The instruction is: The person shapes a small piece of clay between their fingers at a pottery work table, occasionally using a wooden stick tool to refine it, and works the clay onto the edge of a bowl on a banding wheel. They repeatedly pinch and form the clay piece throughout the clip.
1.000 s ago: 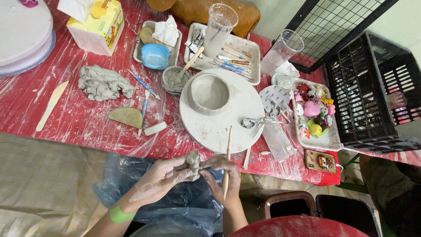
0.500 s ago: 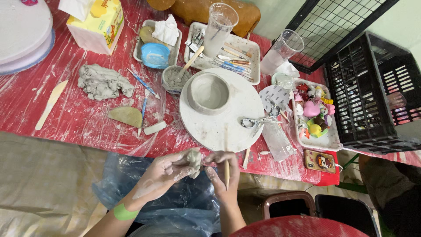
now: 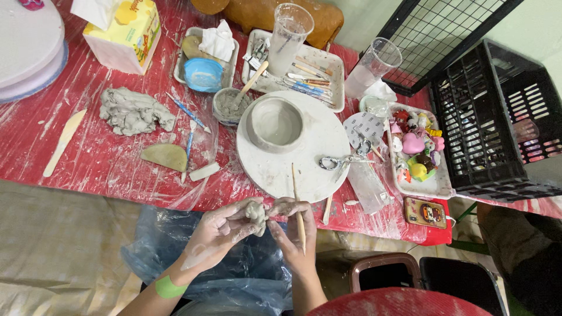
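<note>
A small lump of wet grey clay (image 3: 256, 212) sits at the six o'clock part of the view, just past the near edge of the red plastic-covered table (image 3: 88, 158), held over a lap wrapped in clear blue-tinted plastic sheeting (image 3: 175, 257). From the far left: a round white turntable disc (image 3: 23, 41) hangs over the table's ten o'clock corner, and a flat pale wooden modelling knife (image 3: 63, 143) lies at nine o'clock with bare wrinkled film around it. A rough, folded mass of grey clay (image 3: 133, 111) sits at ten o'clock from the lump, well apart. Near it lie a smooth olive half-round rib (image 3: 165, 156) and a blue-handled tool (image 3: 188, 146).

The left hand (image 3: 219, 231), smeared with clay, cups the lump from its left, its fingers (image 3: 240, 212) curled and pressed against it. The right hand (image 3: 295, 234) touches the lump from the right with thumb and forefinger, while its other fingers grip a thin wooden stick (image 3: 298, 208) that points toward twelve o'clock.

At twelve o'clock stands a thick-walled grey clay bowl (image 3: 275, 123) on a round white board (image 3: 310, 158) whose near rim almost reaches the table edge. A metal scissor-like tool (image 3: 342, 161) lies on the board's right. At two o'clock is a white tray of small glossy coloured charms (image 3: 415, 149), and a black plastic crate (image 3: 497, 117) fills the right edge.
</note>
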Demonstrator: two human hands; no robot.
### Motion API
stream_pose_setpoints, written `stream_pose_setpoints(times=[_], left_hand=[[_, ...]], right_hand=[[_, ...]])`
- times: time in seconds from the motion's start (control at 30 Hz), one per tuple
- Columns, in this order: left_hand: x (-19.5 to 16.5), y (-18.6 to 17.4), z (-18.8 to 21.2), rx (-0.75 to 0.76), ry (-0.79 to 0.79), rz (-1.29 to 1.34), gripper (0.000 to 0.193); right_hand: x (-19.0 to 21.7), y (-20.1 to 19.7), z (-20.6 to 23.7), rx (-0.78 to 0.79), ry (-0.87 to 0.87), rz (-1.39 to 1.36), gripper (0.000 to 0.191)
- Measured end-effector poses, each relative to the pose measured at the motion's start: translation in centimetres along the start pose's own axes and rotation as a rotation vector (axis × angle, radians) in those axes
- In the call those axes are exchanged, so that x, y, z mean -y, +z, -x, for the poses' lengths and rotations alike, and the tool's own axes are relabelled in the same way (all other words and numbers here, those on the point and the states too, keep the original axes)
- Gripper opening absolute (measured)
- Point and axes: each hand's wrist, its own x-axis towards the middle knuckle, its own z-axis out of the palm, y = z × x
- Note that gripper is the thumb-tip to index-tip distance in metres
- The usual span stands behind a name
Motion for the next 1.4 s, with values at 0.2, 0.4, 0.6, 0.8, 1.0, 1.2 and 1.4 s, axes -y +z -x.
stream_pose_setpoints(times=[0.2, 0.4, 0.6, 0.8, 1.0, 1.2, 1.4], left_hand=[[-0.1, 0.1, 0.3, 0.024, 0.028, -0.025, 0.051], [-0.2, -0.3, 0.2, 0.038, 0.007, 0.011, 0.053], [-0.1, -0.6, 0.0, 0.070, -0.117, 0.077, 0.056], [-0.1, -0.4, 0.1, 0.084, -0.008, -0.019, 0.057], [-0.5, -0.1, 0.5, -0.010, 0.148, -0.288, 0.056], [-0.5, 0.4, 0.4, -0.123, 0.219, -0.372, 0.061], [-0.7, 1.1, 0.4, -0.169, 0.368, -0.435, 0.056]], right_hand=[[-0.1, 0.5, 0.0, -0.037, 0.025, -0.083, 0.032], [0.2, 0.2, -0.3, 0.030, -0.045, 0.031, 0.033], [0.3, -0.4, -0.5, 0.033, -0.037, -0.007, 0.036], [-0.2, -1.6, -0.8, 0.076, -0.051, 0.049, 0.040], [-3.2, -3.3, 1.6, -0.094, -0.384, 0.132, 0.020], [-5.8, -5.5, 4.2, -0.312, -0.495, 0.120, 0.057], [-4.5, -2.0, 5.9, -0.249, -0.746, 0.522, 0.032]])
